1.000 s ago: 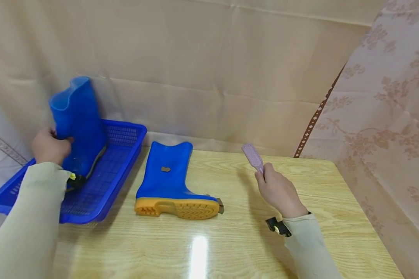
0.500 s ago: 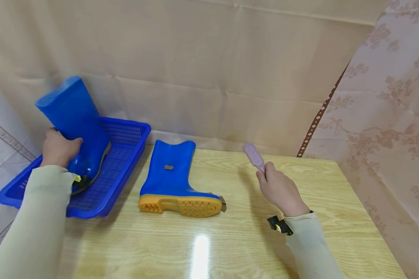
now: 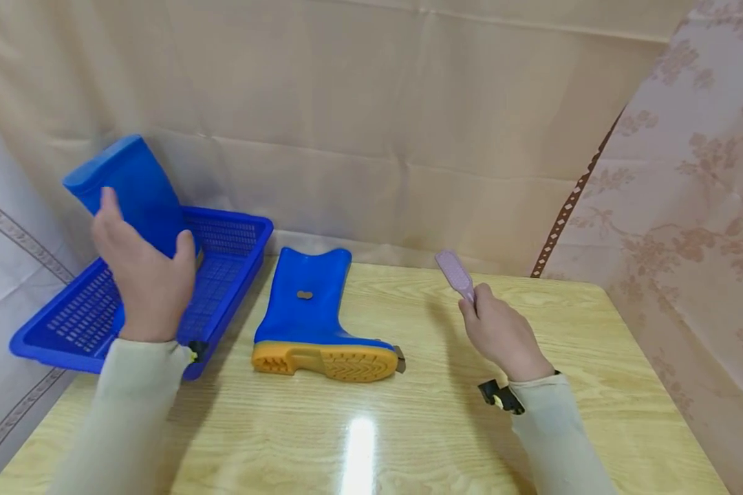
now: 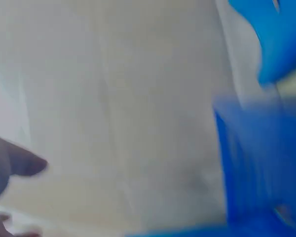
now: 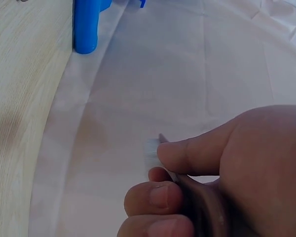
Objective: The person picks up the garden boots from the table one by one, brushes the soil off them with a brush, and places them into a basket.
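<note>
My left hand [image 3: 148, 278] is lifted with thumb and fingers spread, holding nothing. It overlaps a blue rain boot [image 3: 145, 189] that leans to the left in the blue plastic basket [image 3: 83, 330], hiding the boot's lower part in the head view. My right hand [image 3: 506, 338] grips a small pinkish-purple brush [image 3: 454, 273] by its handle, above the table. White bristles [image 5: 151, 154] on the brush show in the right wrist view. Between the hands a second blue rain boot [image 3: 306, 292] lies on its side, its orange sole facing me and a brown patch on its shaft.
The wood-grain table [image 3: 285, 426] bears the basket at its left side. A beige cloth [image 3: 347, 137] hangs behind the table, and a floral cloth [image 3: 706, 206] covers the right side. A small brown piece [image 3: 400, 359] sticks out at the lying boot's toe.
My left hand tilted the basket's boot to the left, then let go and moved up and right with fingers spread. My right hand stays nearly still with the brush.
</note>
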`<state>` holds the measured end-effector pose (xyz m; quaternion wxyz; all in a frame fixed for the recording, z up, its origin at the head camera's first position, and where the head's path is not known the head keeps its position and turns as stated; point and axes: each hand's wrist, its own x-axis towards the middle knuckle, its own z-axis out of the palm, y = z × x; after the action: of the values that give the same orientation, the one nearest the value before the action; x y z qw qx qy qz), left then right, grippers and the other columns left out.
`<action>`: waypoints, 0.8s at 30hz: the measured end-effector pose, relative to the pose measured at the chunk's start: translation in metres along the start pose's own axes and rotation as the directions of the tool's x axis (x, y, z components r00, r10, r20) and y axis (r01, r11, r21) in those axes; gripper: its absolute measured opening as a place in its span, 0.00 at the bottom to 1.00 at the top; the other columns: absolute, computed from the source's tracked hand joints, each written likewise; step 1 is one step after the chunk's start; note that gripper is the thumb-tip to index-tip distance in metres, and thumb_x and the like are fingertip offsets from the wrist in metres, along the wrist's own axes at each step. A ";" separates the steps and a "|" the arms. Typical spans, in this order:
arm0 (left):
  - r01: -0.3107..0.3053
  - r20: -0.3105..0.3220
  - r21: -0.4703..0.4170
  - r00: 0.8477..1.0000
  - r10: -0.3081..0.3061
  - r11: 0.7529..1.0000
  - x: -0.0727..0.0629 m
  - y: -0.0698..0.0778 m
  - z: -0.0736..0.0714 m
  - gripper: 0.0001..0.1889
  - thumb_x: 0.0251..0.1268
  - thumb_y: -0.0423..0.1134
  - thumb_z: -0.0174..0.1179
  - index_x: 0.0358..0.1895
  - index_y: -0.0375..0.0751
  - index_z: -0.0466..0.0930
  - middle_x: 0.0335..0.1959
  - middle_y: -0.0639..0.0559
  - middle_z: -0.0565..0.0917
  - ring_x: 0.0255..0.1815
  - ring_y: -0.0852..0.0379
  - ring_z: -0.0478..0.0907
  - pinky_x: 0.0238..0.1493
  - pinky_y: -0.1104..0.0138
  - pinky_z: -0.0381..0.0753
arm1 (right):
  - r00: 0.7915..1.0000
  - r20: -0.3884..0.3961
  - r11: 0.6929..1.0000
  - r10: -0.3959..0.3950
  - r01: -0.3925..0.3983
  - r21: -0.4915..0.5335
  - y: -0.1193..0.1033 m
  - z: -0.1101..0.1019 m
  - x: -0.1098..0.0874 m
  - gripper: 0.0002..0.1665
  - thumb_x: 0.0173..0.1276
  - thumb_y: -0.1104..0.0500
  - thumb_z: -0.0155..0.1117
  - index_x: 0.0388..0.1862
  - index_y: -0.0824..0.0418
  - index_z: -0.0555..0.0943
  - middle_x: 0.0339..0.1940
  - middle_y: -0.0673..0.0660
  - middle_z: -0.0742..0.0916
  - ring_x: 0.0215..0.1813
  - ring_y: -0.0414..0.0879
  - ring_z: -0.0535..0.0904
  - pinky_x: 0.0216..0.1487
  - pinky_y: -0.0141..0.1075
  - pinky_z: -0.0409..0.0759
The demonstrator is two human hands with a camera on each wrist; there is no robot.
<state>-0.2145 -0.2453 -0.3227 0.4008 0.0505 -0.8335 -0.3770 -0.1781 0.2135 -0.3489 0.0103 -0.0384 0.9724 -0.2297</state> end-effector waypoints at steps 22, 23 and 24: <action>-0.103 0.773 -0.202 0.594 0.223 0.974 -0.051 0.072 0.100 0.37 0.76 0.49 0.62 0.80 0.44 0.57 0.76 0.44 0.68 0.76 0.45 0.66 0.73 0.45 0.68 | 0.912 -0.342 0.973 -0.225 0.232 -0.023 -0.001 0.001 0.005 0.10 0.77 0.55 0.60 0.39 0.61 0.81 0.16 0.49 0.75 0.15 0.40 0.65 0.16 0.34 0.62; -0.109 0.775 -0.199 0.590 0.225 0.974 -0.051 0.071 0.100 0.36 0.76 0.48 0.62 0.80 0.43 0.58 0.76 0.44 0.69 0.76 0.44 0.66 0.73 0.44 0.68 | 0.908 -0.349 0.971 -0.232 0.239 -0.025 -0.001 0.001 0.005 0.10 0.77 0.56 0.60 0.38 0.61 0.82 0.15 0.49 0.75 0.15 0.40 0.64 0.15 0.33 0.61; -0.115 0.778 -0.195 0.586 0.225 0.974 -0.051 0.071 0.101 0.36 0.76 0.48 0.63 0.80 0.43 0.58 0.75 0.43 0.69 0.76 0.44 0.67 0.73 0.44 0.68 | 0.906 -0.351 0.970 -0.235 0.241 -0.026 -0.001 0.001 0.004 0.11 0.78 0.56 0.59 0.37 0.61 0.82 0.15 0.48 0.75 0.14 0.39 0.64 0.15 0.33 0.61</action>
<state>-0.2358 -0.1159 -0.3466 0.0246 -0.2276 -0.9001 -0.3707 -0.1824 0.2121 -0.3498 -0.1914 -0.1149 0.9445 -0.2412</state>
